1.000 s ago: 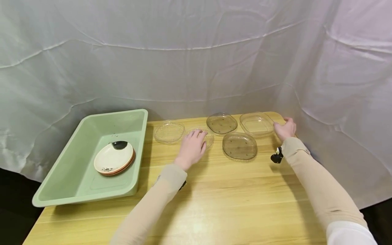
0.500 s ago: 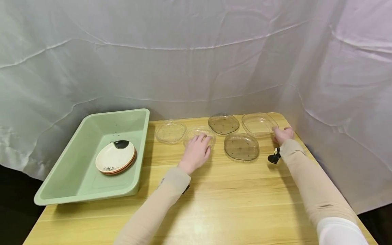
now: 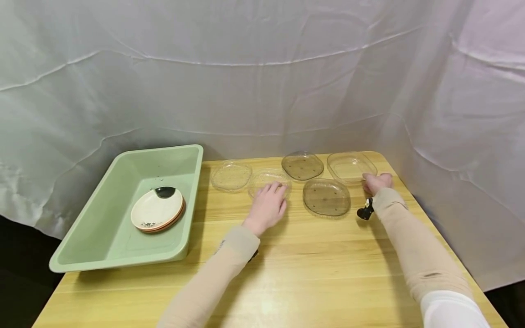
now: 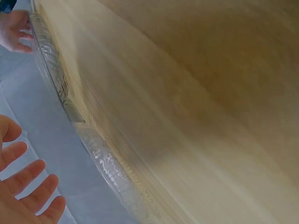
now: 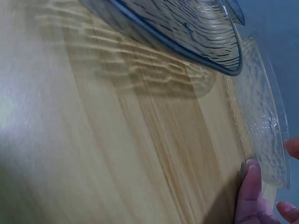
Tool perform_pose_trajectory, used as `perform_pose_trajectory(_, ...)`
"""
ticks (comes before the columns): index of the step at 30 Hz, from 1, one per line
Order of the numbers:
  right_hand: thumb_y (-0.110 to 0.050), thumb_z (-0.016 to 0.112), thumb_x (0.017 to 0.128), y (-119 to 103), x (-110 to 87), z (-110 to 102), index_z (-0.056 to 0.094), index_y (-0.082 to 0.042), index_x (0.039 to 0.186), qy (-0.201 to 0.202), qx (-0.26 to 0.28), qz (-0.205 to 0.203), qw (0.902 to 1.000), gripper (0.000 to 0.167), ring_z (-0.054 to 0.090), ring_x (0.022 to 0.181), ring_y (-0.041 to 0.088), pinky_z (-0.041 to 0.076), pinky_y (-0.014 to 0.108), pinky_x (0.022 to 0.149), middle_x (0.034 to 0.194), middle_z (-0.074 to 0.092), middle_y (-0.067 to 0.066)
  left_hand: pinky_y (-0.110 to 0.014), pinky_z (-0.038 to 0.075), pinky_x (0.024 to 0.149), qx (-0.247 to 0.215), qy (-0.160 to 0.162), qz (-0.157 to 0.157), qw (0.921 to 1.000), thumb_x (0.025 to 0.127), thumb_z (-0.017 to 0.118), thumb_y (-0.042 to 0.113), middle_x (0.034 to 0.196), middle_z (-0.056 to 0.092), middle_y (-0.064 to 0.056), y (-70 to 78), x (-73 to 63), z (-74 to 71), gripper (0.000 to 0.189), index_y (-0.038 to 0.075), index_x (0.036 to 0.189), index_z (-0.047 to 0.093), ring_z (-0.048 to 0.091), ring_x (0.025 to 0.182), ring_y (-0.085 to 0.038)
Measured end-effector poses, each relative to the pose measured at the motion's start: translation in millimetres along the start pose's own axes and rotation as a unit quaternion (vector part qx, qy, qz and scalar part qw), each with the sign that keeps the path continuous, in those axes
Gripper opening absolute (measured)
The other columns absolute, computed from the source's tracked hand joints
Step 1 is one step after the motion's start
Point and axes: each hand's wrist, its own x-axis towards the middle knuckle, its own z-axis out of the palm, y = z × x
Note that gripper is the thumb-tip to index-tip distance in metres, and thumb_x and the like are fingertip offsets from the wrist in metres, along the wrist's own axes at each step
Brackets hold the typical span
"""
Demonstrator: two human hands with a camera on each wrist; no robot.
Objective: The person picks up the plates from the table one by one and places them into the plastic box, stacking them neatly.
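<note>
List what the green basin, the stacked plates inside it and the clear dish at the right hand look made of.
Green basin: probably plastic, satin; smooth moulded rim, rounded corners.
Stacked plates: likely glazed ceramic; smooth cream face, reddish-brown edges.
Clear dish: shiny glass or plastic, can't tell which; tabletop shows through.

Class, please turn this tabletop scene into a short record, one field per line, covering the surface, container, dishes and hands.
Surface: light wood-grained table
Container: pale green rectangular basin, at left
Contents: stacked round cream plates, top one black-patched
Colourless: leftmost rounded clear dish, middle rounded clear dish, rightmost rounded clear dish
Tinted: far brown see-through dish, near brown see-through dish
Left hand: over the middle clear dish; contact unclear
Right hand: at the rightmost clear dish's near edge; grip unclear
</note>
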Motion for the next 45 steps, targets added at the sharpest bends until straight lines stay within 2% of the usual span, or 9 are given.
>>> perform_pose_trajectory(10, -0.031, 0.06, 0.092, -5.4, -5.3, 2.2, 0.014, 0.003, 0.153, -0.011, -0.038, -0.001, 0.9992, 0.083, 0.063, 0.055, -0.002, 0.057, 0.012, 0.063, 0.154, 0.036, 0.03, -0.049, 0.046, 0.113, 0.001, -0.01, 0.011, 0.9999, 0.104, 0.049, 0.025, 0.145, 0.056, -0.006, 10.0, 1.6, 3.1, 0.04, 0.017, 0.143, 0.053, 0.055, 0.134, -0.028)
perform_pose_trajectory(14, -0.025, 0.058, 0.086, -5.9, -5.8, 1.5, 0.016, 0.005, 0.151, -0.002, -0.073, 0.0, 0.9973, 0.083, 0.063, 0.093, 0.016, 0.053, 0.011, 0.064, 0.152, 0.036, 0.03, -0.049, 0.046, 0.113, 0.0, -0.012, 0.015, 0.9998, 0.104, 0.049, 0.025, 0.145, 0.056, -0.005, 11.2, 1.9, 3.4, 0.041, 0.017, 0.144, 0.052, 0.054, 0.134, -0.028)
perform_pose_trajectory(16, -0.021, 0.057, 0.083, -6.1, -4.9, 1.0, 0.014, 0.007, 0.151, -0.005, -0.085, -0.003, 0.9964, 0.085, 0.054, 0.114, 0.028, 0.051, 0.013, 0.067, 0.151, 0.035, 0.031, -0.05, 0.045, 0.113, -0.002, -0.012, 0.014, 0.9998, 0.104, 0.048, 0.026, 0.146, 0.056, -0.005, 11.0, 2.0, 3.3, 0.041, 0.017, 0.144, 0.052, 0.054, 0.134, -0.028)
perform_pose_trajectory(22, -0.016, 0.055, 0.078, -7.5, -1.3, 0.5, 0.007, 0.012, 0.153, -0.015, -0.124, -0.021, 0.9919, 0.094, 0.042, 0.133, 0.041, 0.048, 0.022, 0.076, 0.147, 0.035, 0.036, -0.052, 0.044, 0.115, -0.006, -0.012, 0.01, 0.9999, 0.105, 0.048, 0.026, 0.147, 0.054, -0.006, 9.8, 2.6, 3.6, 0.042, 0.018, 0.146, 0.051, 0.053, 0.136, -0.029)
perform_pose_trajectory(30, -0.016, 0.051, 0.082, -4.4, 6.2, 1.8, 0.018, 0.014, 0.148, -0.014, -0.125, -0.023, 0.9918, 0.08, 0.05, 0.121, 0.038, 0.052, 0.02, 0.071, 0.144, 0.038, 0.036, -0.049, 0.045, 0.114, 0.009, -0.016, 0.012, 0.9998, 0.105, 0.048, 0.027, 0.146, 0.055, -0.005, 10.2, 3.1, 5.7, 0.041, 0.019, 0.146, 0.05, 0.054, 0.135, -0.027)
perform_pose_trajectory(35, -0.013, 0.05, 0.081, -2.6, 7.1, 3.0, 0.031, 0.012, 0.143, -0.018, -0.109, -0.017, 0.9938, 0.069, 0.067, 0.074, 0.013, 0.053, 0.015, 0.065, 0.093, 0.065, 0.011, -0.047, 0.047, 0.112, 0.013, -0.009, 0.017, 0.9997, 0.105, 0.047, 0.026, 0.143, 0.056, -0.005, 9.7, 1.7, 6.4, 0.04, 0.018, 0.143, 0.053, 0.056, 0.132, -0.027)
perform_pose_trajectory(38, -0.009, 0.05, 0.081, -2.8, 5.9, 4.6, 0.038, 0.01, 0.141, -0.033, -0.051, -0.003, 0.9982, 0.064, 0.063, 0.048, 0.001, 0.057, 0.016, 0.056, 0.056, 0.06, -0.011, -0.047, 0.047, 0.112, 0.011, -0.008, 0.017, 0.9998, 0.105, 0.048, 0.026, 0.143, 0.057, -0.005, 9.2, 0.7, 6.3, 0.039, 0.017, 0.143, 0.053, 0.056, 0.131, -0.027)
perform_pose_trajectory(40, -0.007, 0.048, 0.082, -3.2, 4.8, 5.4, 0.04, 0.01, 0.141, -0.042, -0.017, 0.005, 0.999, 0.062, 0.063, 0.046, 0.0, 0.058, 0.017, 0.056, 0.048, 0.059, -0.012, -0.048, 0.046, 0.112, 0.008, -0.009, 0.015, 0.9998, 0.105, 0.048, 0.026, 0.143, 0.057, -0.005, 8.9, 0.1, 5.9, 0.039, 0.017, 0.142, 0.053, 0.056, 0.132, -0.027)
perform_pose_trajectory(45, -0.006, 0.045, 0.085, -3.8, 4.1, 7.0, 0.037, 0.01, 0.145, -0.055, 0.039, 0.013, 0.9976, 0.062, 0.066, 0.05, 0.001, 0.06, 0.018, 0.063, 0.054, 0.06, -0.008, -0.049, 0.045, 0.114, 0.002, -0.013, 0.009, 0.9999, 0.104, 0.05, 0.025, 0.145, 0.056, -0.006, 7.8, -0.6, 4.9, 0.039, 0.017, 0.143, 0.053, 0.055, 0.134, -0.028)
